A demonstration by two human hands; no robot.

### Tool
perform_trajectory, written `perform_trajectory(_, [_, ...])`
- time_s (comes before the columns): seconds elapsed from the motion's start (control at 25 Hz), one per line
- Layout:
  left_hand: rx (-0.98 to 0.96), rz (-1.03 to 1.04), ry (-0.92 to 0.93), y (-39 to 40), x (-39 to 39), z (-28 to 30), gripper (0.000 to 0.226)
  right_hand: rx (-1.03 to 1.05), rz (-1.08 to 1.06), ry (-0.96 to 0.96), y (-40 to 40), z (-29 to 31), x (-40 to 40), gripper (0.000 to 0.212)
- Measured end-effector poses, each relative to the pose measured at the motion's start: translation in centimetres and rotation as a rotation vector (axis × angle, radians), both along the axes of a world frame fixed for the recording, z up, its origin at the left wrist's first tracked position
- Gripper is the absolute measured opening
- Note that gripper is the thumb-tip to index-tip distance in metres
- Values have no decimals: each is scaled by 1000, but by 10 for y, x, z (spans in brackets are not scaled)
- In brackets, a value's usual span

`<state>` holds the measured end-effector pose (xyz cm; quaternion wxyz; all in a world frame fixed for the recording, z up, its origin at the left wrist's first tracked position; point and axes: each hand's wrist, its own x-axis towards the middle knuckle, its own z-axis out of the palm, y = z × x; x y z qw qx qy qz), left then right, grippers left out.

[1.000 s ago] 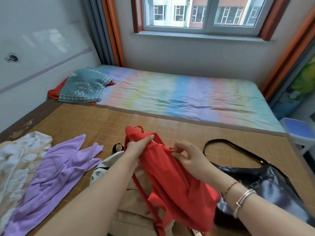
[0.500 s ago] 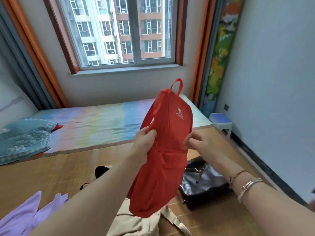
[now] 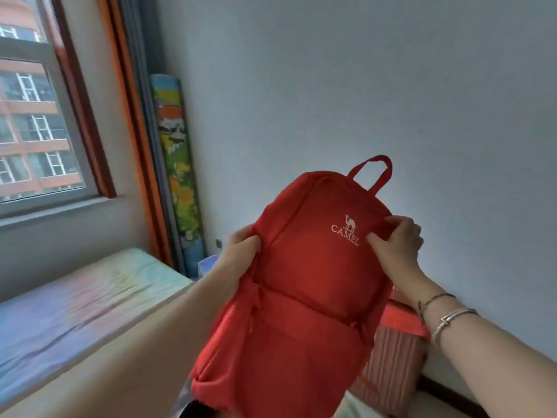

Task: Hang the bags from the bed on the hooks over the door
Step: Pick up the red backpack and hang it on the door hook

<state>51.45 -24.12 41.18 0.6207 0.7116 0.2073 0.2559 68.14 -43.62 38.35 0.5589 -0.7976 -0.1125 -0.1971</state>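
A red backpack point(image 3: 307, 297) with a white camel logo and a small top loop hangs upright in front of me, held in the air against a pale wall. My left hand point(image 3: 241, 245) grips its left edge near the top. My right hand point(image 3: 394, 239) pinches its right upper edge beside the logo. Neither the door and its hooks nor the other bags on the bed are in view.
The bed point(image 3: 75, 303) with a pastel striped sheet lies at lower left under the window point(image 3: 33, 122). A rolled colourful mat point(image 3: 177, 173) leans in the corner by the orange curtain point(image 3: 132, 122). A striped red cushion point(image 3: 391, 366) sits low right, behind the backpack.
The backpack has been lifted from the bed, higher and to the right. My view has swung right from the bed towards the side wall, and both hands keep hold of the bag.
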Motion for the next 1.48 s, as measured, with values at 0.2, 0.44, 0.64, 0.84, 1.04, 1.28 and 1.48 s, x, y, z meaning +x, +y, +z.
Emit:
perform_trajectory(0.2, [-23,-250,52,-150,148,-8,33,3,-91,211,-216,13,103,76])
perform_trajectory(0.44, [-30,-496,113,-300,284,-20,25,255,-164,309,-411,17,151,26])
perform_trajectory(0.64, [81,-672,79,-414,410,-12,33,355,-254,101,-506,28,173,3])
perform_trajectory(0.84, [190,-1068,-167,-567,505,53,68,138,-337,2,-574,57,207,11])
perform_trajectory(1.04, [521,-1708,276,-706,546,120,78,10,-550,-93,-653,103,217,21])
perform_trajectory(1.28, [45,-1926,61,-874,531,126,30,-121,-802,-71,-747,109,205,28])
perform_trajectory(1.48, [-127,-2083,-277,-969,524,152,28,-168,-1021,-127,-854,140,177,29])
